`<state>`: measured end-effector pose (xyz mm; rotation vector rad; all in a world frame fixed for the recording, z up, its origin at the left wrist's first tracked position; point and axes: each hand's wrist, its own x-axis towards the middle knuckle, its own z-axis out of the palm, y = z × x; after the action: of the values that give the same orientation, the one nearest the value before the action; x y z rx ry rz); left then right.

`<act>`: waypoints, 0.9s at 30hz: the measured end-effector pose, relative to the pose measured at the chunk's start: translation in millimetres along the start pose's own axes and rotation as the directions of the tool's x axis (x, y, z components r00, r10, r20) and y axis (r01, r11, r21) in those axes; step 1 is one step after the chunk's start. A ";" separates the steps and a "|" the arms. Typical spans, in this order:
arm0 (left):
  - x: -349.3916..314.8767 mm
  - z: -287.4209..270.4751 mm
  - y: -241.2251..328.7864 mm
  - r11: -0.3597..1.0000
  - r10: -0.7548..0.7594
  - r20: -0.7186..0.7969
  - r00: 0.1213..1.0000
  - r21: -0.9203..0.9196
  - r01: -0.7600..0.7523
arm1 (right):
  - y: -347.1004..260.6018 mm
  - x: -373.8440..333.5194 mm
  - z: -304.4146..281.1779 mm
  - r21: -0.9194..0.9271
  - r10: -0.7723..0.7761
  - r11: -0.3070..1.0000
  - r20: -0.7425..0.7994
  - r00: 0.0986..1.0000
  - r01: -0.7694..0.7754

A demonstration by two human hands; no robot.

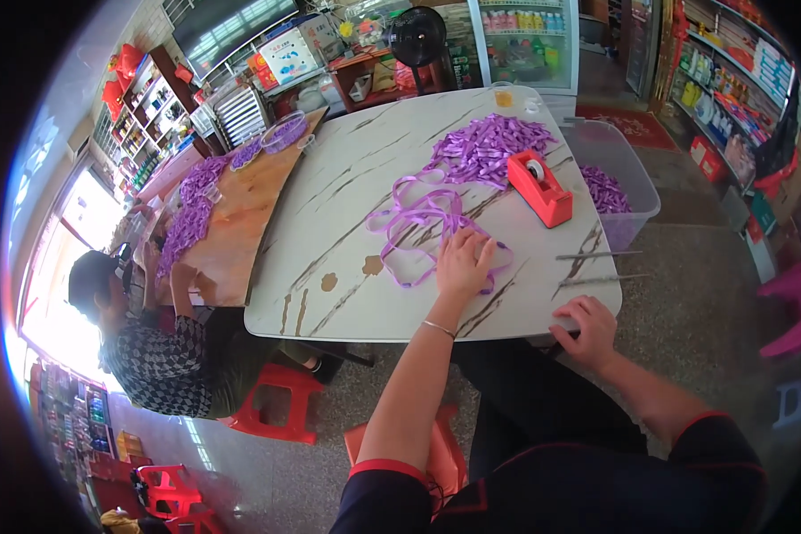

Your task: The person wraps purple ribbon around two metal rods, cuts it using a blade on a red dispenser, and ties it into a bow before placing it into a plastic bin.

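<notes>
On the pale, dark-veined table (347, 187), loose loops of purple ribbon (409, 214) lie before me. My left hand (463, 267) reaches into these loops from the near side, its fingers closed down on strands that pass beneath them. At the near right corner rests my right hand (589, 327), fingers curled at the table edge; what they hold, if anything, is hidden. Beyond the loops sits a heap of short purple ribbon pieces (489, 147). A red tape dispenser (540, 190) with a roll in it stands just right of the heap.
Two thin rods (596, 255) lie by the right edge. A clear plastic bin (636, 200) beside the table holds purple pieces. A cup of amber liquid (504, 94) stands far back. At a wooden table (240, 231) on the left, another person (156, 347) sits near more purple pieces.
</notes>
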<state>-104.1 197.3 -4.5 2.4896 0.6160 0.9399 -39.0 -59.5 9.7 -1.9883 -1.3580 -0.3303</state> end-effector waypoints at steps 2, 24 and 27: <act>1.1 0.0 0.9 1.000 0.004 0.007 1.000 -0.022 -0.004 | 0.6 0.6 -1.9 0.037 0.014 0.999 0.014 1.000 -0.015; 86.2 -75.1 -134.5 0.856 -0.229 -0.065 0.971 0.461 0.233 | 24.5 7.5 -9.8 0.348 -0.104 0.935 0.068 0.992 0.075; 87.8 -71.9 -136.5 0.823 -0.310 0.039 0.950 0.512 0.248 | 29.4 7.2 -12.7 0.369 -0.127 0.925 0.063 0.990 0.096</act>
<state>-129.6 371.3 20.1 2.7546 1.2868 0.5571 -7.7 -69.0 11.1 -1.6355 -1.4698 -0.0363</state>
